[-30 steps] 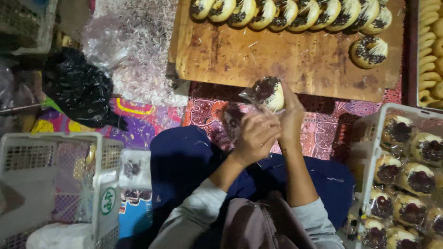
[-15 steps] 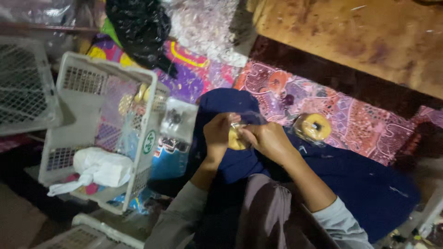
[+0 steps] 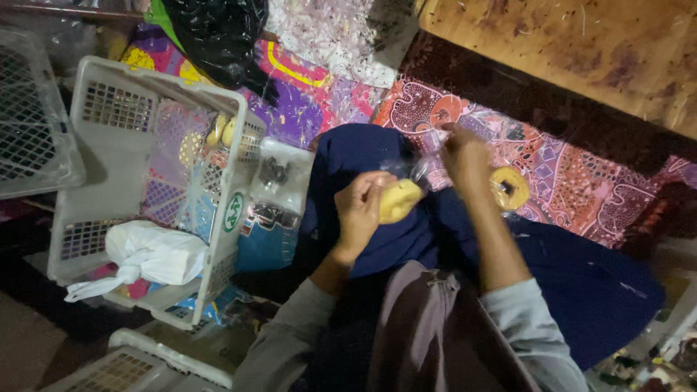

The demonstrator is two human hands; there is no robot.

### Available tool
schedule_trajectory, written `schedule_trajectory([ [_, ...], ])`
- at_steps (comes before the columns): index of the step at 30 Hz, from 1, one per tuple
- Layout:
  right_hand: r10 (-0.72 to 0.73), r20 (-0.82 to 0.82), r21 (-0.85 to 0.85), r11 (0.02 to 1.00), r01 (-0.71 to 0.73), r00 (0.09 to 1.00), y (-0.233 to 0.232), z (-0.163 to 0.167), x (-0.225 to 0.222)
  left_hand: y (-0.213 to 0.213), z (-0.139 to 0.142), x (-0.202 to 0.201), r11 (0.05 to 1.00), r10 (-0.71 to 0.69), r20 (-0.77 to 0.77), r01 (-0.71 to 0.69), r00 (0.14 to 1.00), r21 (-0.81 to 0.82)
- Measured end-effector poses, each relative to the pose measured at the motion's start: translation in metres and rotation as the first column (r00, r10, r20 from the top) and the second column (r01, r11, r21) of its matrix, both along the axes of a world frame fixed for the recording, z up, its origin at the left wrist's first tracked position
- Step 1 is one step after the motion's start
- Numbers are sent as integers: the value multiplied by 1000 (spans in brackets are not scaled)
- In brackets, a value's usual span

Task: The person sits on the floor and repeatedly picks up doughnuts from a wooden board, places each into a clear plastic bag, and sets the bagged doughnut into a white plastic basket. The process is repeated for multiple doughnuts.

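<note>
Right now the left hand [image 3: 361, 207] is curled around a yellow pastry [image 3: 398, 199], gripping it from the side with the fingers wrapped about it. Just to its right, the right hand [image 3: 465, 156] pinches a clear plastic wrapper [image 3: 427, 161] that reaches down to the pastry. Beyond the right hand, on its far side, a ring-shaped pastry [image 3: 509, 188] lies on the patterned cloth [image 3: 581, 181]. Under both hands is dark blue fabric [image 3: 377, 152] over the lap. Well off to the left of the left hand stands a white plastic basket [image 3: 109, 149] with a white bag [image 3: 156, 254] in it. Above the right hand is a wooden board [image 3: 581, 43].
</note>
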State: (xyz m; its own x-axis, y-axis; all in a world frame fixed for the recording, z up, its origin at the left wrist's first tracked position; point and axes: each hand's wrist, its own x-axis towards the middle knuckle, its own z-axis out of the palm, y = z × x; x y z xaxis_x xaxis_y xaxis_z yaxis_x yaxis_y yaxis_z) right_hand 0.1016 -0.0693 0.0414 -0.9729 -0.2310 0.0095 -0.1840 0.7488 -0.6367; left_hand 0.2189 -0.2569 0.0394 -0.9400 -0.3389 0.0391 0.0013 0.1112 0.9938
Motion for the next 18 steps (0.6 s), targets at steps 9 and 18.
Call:
schedule_trajectory([
  [9,398,361,-829,551,95,843,8,-57,82,18,27,-7,936,15,-349,-136,937,-324],
  [18,164,378,-676,722,150,911,-22,-57,67,-35,-51,-4,909,-8,267,-104,964,404],
])
